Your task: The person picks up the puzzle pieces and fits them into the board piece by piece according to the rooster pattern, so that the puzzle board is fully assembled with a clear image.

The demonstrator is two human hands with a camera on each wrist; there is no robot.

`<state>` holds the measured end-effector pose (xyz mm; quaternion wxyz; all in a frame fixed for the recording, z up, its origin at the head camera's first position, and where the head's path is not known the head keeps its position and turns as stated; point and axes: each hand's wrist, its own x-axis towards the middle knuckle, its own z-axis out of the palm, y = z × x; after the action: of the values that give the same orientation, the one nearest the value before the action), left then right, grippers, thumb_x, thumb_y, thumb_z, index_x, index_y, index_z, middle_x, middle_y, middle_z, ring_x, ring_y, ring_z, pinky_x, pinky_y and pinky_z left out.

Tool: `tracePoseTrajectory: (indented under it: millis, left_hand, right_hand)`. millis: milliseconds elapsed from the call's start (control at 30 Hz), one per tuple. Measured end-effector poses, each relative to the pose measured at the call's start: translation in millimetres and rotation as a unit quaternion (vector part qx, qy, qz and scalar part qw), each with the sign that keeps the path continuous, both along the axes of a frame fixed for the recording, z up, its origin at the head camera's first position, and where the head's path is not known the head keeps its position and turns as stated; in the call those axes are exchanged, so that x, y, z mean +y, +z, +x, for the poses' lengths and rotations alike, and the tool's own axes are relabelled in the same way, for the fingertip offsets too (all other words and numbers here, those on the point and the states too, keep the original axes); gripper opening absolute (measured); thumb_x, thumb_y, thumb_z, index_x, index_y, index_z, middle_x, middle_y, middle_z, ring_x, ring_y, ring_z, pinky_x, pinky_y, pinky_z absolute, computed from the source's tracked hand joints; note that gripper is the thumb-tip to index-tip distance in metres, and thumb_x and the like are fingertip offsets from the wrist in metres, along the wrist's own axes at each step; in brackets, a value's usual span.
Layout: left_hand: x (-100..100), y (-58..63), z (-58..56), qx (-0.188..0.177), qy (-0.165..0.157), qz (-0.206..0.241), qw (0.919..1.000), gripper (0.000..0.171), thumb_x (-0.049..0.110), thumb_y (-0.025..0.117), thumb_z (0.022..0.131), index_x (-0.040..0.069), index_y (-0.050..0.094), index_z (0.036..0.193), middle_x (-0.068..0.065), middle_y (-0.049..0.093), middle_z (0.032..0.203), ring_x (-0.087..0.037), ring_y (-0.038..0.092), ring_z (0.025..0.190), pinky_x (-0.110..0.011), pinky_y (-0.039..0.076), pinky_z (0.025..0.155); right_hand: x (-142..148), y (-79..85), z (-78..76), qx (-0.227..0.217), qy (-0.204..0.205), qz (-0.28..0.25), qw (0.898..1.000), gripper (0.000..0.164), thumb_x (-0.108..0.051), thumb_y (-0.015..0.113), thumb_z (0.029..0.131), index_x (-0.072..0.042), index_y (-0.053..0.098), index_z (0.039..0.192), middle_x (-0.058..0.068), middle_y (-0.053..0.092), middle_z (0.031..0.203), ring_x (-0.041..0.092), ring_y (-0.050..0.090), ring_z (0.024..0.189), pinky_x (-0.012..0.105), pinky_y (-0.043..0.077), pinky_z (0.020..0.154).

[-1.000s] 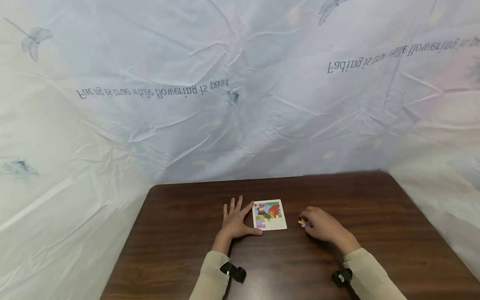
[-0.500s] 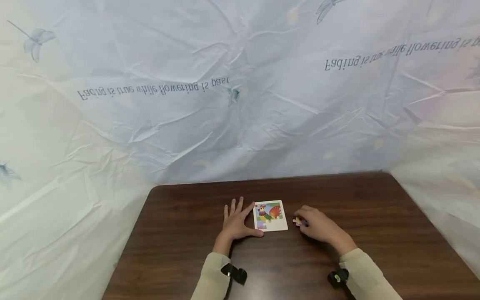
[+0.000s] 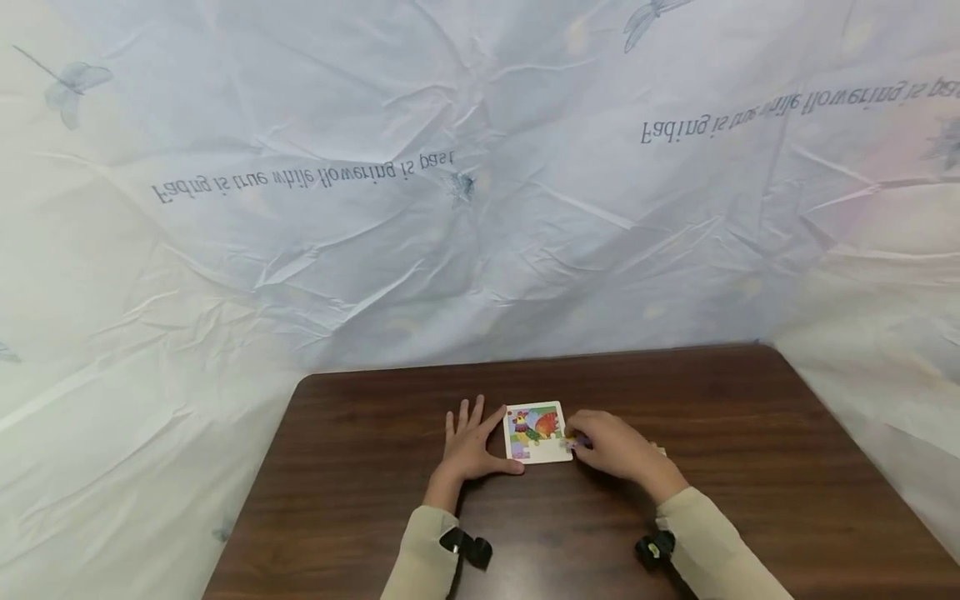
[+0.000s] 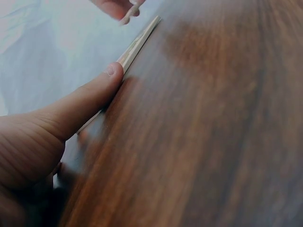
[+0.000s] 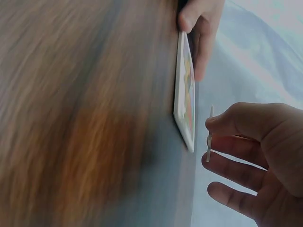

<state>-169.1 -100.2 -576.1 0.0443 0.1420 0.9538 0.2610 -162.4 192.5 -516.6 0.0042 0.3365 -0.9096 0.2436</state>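
A square rooster jigsaw puzzle in a white-rimmed tray (image 3: 545, 452) lies flat on the table, with a bare white patch at its lower right. My left hand (image 3: 467, 452) is spread beside it, index fingertip at the upper left corner and thumb along the near edge. In the left wrist view, that thumb (image 4: 97, 94) lies against the tray's side. My right hand (image 3: 617, 447) pinches a yellow and purple puzzle piece (image 3: 572, 442) at the tray's right edge. Seen edge-on in the right wrist view, the thin piece (image 5: 209, 146) is held above the tray between thumb and fingers.
The dark brown wooden table (image 3: 360, 467) has rounded far corners. A small pale thing (image 3: 659, 448) shows just behind the right wrist, mostly hidden by it. A white printed sheet (image 3: 420, 275) hangs behind the table and on both sides.
My right hand has moved left with the puzzle piece, from well right of the tray to its right edge. A pale thing has come into sight behind that wrist. My left hand stays put.
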Motion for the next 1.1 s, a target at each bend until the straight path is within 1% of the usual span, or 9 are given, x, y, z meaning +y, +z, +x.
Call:
tracePoseTrajectory:
  millis: [100,200,267,367,533,700,900,1100]
  left_hand:
    - [2.2,-0.3,3.7,-0.003,0.0,-0.001,1.0,0.115,0.066,0.089,0.074,0.026,0.035,0.168,-0.017,0.008,0.176,-0.046,-0.004,0.161,-0.069,-0.005,0.124]
    - [1.3,1.6,0.8,-0.001,-0.002,-0.006,1.0,0.114,0.067,0.088,0.075,0.027,0.035,0.168,-0.018,0.008,0.176,-0.046,-0.003,0.161,-0.069,-0.005,0.124]
    - [0.9,0.6,0.0,-0.001,-0.006,-0.008,0.9999,0.115,0.067,0.088,0.075,0.026,0.035,0.168,-0.019,0.008,0.176,-0.047,-0.002,0.161,-0.07,-0.003,0.124]
    - [0.0,-0.5,-1.1,-0.002,-0.01,-0.009,0.9999,0.115,0.067,0.088,0.075,0.025,0.035,0.168,-0.02,0.008,0.176,-0.047,-0.002,0.16,-0.07,-0.003,0.124]
    - [-0.8,3.2,-4.3,-0.003,-0.009,-0.006,0.9999,0.114,0.066,0.088,0.076,0.026,0.034,0.168,-0.018,0.006,0.176,-0.046,-0.004,0.161,-0.069,-0.005,0.124]
    - [-2.0,4.5,-7.0,-0.004,-0.009,-0.012,0.9999,0.114,0.065,0.088,0.076,0.026,0.034,0.168,-0.018,0.006,0.176,-0.046,-0.003,0.161,-0.069,-0.004,0.124]
    - [-4.0,2.2,-8.7,-0.003,-0.009,-0.015,0.9998,0.114,0.067,0.088,0.076,0.027,0.033,0.168,-0.016,0.006,0.176,-0.045,-0.003,0.161,-0.069,-0.004,0.125]
    - [-6.6,0.7,-8.7,-0.005,-0.013,0.005,0.9999,0.114,0.065,0.089,0.075,0.026,0.034,0.168,-0.016,0.006,0.176,-0.045,-0.005,0.161,-0.068,-0.006,0.125]
  right_hand:
    - [-6.8,0.2,1.9,-0.007,0.01,0.003,1.0,0.007,-0.008,0.076,0.097,-0.01,0.075,0.104,-0.002,0.069,0.099,0.01,0.058,0.081,0.034,0.052,0.07]
    - [-15.7,-0.4,-2.6,-0.004,0.021,0.005,1.0,0.004,-0.008,0.077,0.096,-0.011,0.075,0.099,-0.004,0.067,0.095,0.008,0.057,0.078,0.034,0.051,0.068]
    - [-20.6,-1.8,-4.0,-0.002,0.031,0.006,0.999,0.004,-0.007,0.077,0.096,-0.011,0.075,0.096,-0.004,0.067,0.093,0.008,0.057,0.077,0.033,0.052,0.068]
    - [-27.7,-4.0,-6.2,-0.001,0.046,0.0,0.999,0.005,-0.006,0.077,0.096,-0.011,0.076,0.097,-0.003,0.069,0.094,0.007,0.059,0.078,0.033,0.054,0.069]
    - [-39.8,-2.3,-10.4,0.005,0.07,-0.013,0.997,0.01,-0.001,0.075,0.095,-0.009,0.078,0.099,0.001,0.071,0.1,0.011,0.065,0.084,0.036,0.058,0.073]
    - [-47.9,-3.2,-14.3,0.018,0.086,-0.002,0.996,0.013,0.004,0.074,0.091,-0.006,0.079,0.098,0.004,0.072,0.1,0.016,0.068,0.088,0.038,0.059,0.076]
    - [-53.8,-9.0,-17.1,0.039,0.091,0.009,0.995,0.013,0.005,0.075,0.088,-0.005,0.08,0.095,0.003,0.071,0.096,0.017,0.067,0.086,0.038,0.059,0.075]
    - [-58.1,-14.6,-18.0,0.03,0.078,0.035,0.996,0.011,0.001,0.077,0.091,-0.007,0.081,0.097,0.002,0.071,0.097,0.017,0.068,0.089,0.039,0.06,0.077]
